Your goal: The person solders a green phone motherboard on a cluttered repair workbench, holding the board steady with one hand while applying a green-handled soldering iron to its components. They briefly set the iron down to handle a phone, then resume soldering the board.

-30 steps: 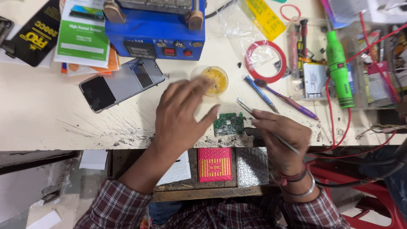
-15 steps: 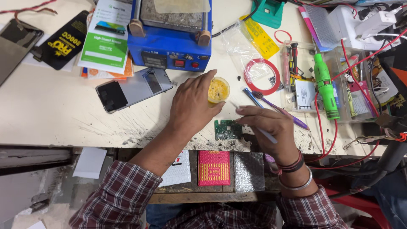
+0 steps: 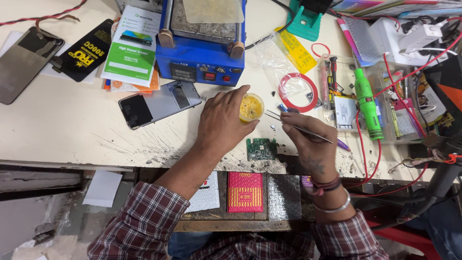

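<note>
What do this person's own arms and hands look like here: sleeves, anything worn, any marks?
Both arms wear a red, white and dark plaid shirt with sleeves pushed up toward the elbows. The left hand is bare, with nothing worn at the wrist. The right hand has a small dark mark on its back; its wrist carries dark cord bands and a silver bangle.

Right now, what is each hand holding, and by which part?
The left hand grips the small round yellow tub by its side wall. The right hand pinches thin metal tweezers near mid-length, tips pointing toward the tub.
</note>
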The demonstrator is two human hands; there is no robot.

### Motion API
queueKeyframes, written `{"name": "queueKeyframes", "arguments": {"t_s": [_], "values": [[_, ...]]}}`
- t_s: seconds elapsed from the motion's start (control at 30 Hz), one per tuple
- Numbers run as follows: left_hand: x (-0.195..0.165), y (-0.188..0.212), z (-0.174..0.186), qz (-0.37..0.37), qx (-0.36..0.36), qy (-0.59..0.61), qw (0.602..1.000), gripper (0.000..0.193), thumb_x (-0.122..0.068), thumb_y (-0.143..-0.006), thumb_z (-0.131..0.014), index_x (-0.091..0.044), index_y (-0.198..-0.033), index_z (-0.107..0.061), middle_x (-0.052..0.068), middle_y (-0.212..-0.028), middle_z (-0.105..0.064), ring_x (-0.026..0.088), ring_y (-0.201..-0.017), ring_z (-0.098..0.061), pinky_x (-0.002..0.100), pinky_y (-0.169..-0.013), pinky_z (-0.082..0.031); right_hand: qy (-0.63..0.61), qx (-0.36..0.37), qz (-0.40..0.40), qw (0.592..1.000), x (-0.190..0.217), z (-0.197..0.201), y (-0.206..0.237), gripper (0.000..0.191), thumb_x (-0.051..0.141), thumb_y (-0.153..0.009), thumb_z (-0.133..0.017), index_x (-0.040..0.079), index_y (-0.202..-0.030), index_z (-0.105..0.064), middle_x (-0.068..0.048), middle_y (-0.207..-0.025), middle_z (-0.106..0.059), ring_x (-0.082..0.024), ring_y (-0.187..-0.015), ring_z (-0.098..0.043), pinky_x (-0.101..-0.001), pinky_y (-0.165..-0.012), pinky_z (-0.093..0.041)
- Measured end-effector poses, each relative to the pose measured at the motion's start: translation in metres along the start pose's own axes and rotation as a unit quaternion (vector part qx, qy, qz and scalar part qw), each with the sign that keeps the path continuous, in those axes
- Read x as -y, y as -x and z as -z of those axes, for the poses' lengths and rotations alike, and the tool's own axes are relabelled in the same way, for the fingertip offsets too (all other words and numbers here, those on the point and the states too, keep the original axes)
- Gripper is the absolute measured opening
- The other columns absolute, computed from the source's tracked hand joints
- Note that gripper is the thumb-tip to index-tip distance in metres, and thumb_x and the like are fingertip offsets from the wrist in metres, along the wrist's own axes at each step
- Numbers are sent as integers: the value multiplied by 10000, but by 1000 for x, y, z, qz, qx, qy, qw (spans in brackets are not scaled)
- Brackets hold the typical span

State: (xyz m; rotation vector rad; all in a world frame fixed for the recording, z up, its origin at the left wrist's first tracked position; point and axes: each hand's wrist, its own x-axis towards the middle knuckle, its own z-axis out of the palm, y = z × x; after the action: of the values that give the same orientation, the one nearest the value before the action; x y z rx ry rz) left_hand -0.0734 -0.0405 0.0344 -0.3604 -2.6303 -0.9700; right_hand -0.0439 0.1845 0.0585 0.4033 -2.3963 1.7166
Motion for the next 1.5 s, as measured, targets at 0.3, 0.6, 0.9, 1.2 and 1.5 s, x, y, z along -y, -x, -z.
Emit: {"name": "queueKeyframes", "arguments": {"t_s": [0.3, 0.6, 0.9, 1.2, 1.5], "values": [[1, 0, 2, 6, -15, -21, 1000, 843, -377, -726, -900, -44, -1402, -522, 136, -1281, -656, 287, -1196, -606, 448, -1039, -444, 13, -18, -35, 999, -8, 10, -4, 250, -24, -942, -737, -37, -1190, -707, -118, -1079, -781, -142, -992, -731, -262, -881, -594], [-4, -1, 10, 1, -88, -41, 995, 811, -410, -668, -918, -64, -1317, -576, 108, -1272, -632, 311, -1162, -592, 457, -999, -446, 471, 84, 35, 877, 20, -3, -49, 274, 325, -903, -727, 170, -1129, -726, -91, -831, -762, -329, -729, -722, -460, -636, -547], [-6, -3, 9, 17, -70, -48, 996, 868, -394, -646, -911, -63, -1360, -544, 124, -1275, -626, 319, -1197, -574, 479, -1019, -424, 286, -15, 11, 958, 19, 31, -7, 222, 192, -866, -770, 132, -1079, -777, -55, -934, -785, -185, -775, -755, -327, -691, -591], [-10, -4, 2, 34, -42, -69, 996, 868, -292, -658, -868, -56, -1412, -507, 158, -1266, -629, 365, -1182, -572, 497, -1020, -436, 22, -397, 58, 916, -16, 204, 106, 117, 39, -1113, -625, -6, -1215, -661, -70, -1011, -690, -114, -805, -646, -266, -745, -555], [-18, -2, 5, 33, -52, -78, 995, 929, -387, -651, -910, -22, -1403, -506, 154, -1227, -607, 365, -1211, -540, 489, -1057, -424, -49, -478, 61, 875, -47, 363, 101, 429, -13, -1079, -668, 26, -1464, -482, -39, -958, -610, -118, -711, -585, -284, -616, -530]]}}
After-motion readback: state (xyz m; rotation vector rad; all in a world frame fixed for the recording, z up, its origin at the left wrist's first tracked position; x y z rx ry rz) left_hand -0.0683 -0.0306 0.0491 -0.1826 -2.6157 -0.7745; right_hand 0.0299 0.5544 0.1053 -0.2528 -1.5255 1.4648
